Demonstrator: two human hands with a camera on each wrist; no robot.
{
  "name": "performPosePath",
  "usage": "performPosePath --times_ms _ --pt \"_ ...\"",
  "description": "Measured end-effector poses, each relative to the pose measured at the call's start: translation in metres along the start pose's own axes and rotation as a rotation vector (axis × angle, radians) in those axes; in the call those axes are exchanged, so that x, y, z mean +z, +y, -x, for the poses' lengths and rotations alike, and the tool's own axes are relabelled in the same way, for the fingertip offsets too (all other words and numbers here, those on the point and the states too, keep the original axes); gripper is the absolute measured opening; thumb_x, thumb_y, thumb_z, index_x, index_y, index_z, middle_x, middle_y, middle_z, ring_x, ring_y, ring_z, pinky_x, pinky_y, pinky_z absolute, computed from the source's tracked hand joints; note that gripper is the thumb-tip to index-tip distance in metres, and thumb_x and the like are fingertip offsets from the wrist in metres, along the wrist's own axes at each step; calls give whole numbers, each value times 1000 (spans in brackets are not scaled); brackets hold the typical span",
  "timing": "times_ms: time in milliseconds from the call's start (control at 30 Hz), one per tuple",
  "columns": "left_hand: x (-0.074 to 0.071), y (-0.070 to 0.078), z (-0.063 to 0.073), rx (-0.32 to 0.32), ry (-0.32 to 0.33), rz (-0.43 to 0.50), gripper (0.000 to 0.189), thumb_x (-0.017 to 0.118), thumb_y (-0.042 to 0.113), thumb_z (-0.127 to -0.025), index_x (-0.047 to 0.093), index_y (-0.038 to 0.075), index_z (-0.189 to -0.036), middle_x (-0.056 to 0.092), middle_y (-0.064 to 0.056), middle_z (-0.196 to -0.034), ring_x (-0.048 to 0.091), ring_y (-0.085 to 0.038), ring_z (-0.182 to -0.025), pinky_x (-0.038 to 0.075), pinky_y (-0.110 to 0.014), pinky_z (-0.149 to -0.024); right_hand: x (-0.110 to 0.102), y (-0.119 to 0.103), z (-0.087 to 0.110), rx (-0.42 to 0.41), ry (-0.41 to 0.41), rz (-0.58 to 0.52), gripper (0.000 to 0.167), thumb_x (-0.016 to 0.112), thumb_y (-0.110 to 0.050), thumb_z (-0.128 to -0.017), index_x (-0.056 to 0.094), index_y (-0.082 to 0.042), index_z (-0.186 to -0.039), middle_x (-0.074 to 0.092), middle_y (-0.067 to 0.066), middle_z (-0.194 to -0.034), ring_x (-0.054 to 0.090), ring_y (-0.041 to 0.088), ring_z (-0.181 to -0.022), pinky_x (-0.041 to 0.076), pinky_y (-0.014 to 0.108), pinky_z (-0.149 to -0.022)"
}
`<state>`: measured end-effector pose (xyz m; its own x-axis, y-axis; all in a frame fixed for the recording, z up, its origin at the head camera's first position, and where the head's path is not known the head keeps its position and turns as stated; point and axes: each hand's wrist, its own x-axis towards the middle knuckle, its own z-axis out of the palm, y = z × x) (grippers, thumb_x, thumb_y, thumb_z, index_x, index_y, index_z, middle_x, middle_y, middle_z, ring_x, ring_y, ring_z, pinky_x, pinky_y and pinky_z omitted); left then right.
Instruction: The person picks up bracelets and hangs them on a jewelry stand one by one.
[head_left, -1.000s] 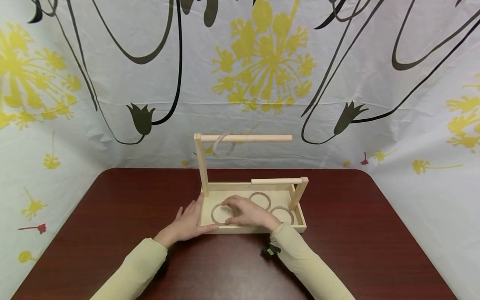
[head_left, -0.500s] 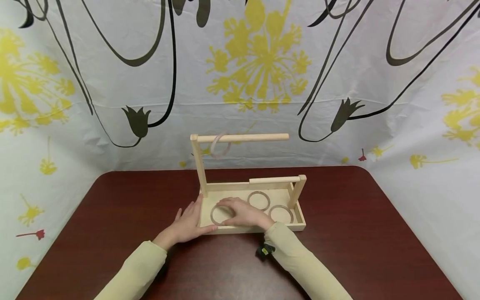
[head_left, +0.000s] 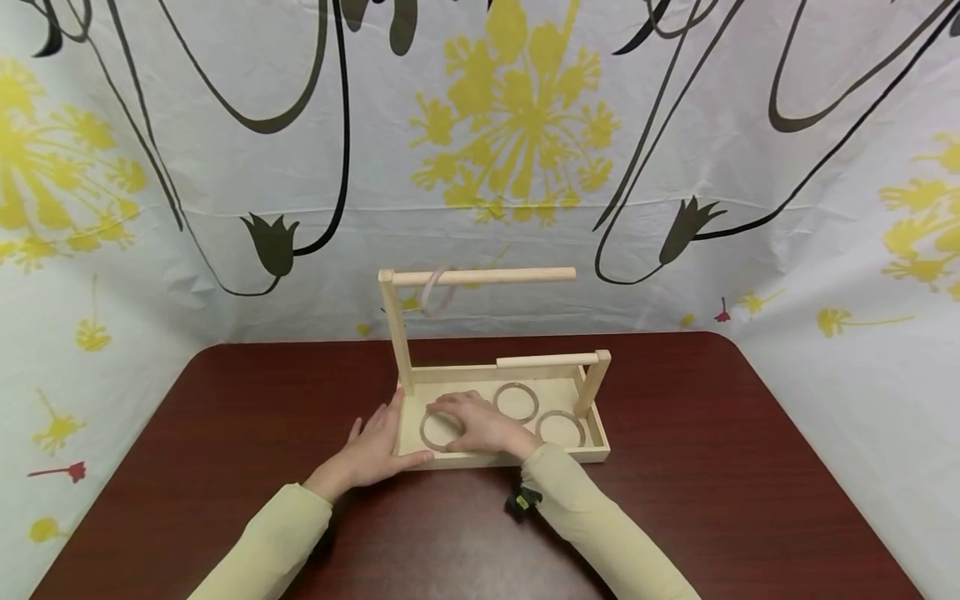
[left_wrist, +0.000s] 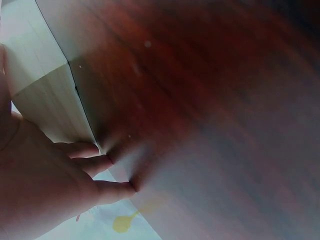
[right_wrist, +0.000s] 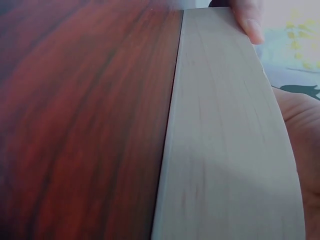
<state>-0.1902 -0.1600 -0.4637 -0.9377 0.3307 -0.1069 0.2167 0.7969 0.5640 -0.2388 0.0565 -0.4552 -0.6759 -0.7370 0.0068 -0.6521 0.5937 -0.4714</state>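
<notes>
In the head view a shallow wooden tray (head_left: 573, 456) stands on the table. My left hand (head_left: 370, 448) rests against its left end, fingers straight along the end wall and thumb over the front edge. The left wrist view shows this hand's fingers (left_wrist: 117, 189) extended past the tray's end wall (left_wrist: 55, 107). My right hand (head_left: 486, 423) reaches over the front wall, its fingers and thumb spanning the leftmost ring (head_left: 422, 431) across its far and near sides. That ring lies flat in the tray. In the right wrist view the front wall (right_wrist: 225, 125) hides most of the right hand.
Another ring (head_left: 516, 384) lies at the tray's back, and one more (head_left: 584, 430) at its right. A tall post carries a long rod (head_left: 510, 276), on which a pale ring (head_left: 424, 298) hangs. A shorter right post holds a low rod (head_left: 547, 362). Patterned cloth (head_left: 480, 167) surrounds the table.
My right hand has shifted slightly left and its fingertips now sit farther over the leftmost ring. The left hand keeps its place on the tray. The head view has tilted slightly.
</notes>
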Motion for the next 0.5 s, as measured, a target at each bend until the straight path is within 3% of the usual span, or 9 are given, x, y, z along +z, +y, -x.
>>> performPosePath --times_ms 200,500 --pt "0 0 1 -6 -1 10 113 66 60 -83 1 -2 -153 24 -25 -153 21 -44 -139 11 -72 -101 2 -1 -1 -3 6 44 63 80 -20 -79 55 -7 -136 50 14 -138 45 35 -121 36 48 -100" --pt "0 0 0 4 1 21 112 66 59 -84 1 -1 -153 25 -25 -153 21 -44 -139 11 -73 -101 4 3 -3 -31 37 1 65 81 -20 -78 54 -5 -135 54 14 -134 47 30 -121 35 41 -103"
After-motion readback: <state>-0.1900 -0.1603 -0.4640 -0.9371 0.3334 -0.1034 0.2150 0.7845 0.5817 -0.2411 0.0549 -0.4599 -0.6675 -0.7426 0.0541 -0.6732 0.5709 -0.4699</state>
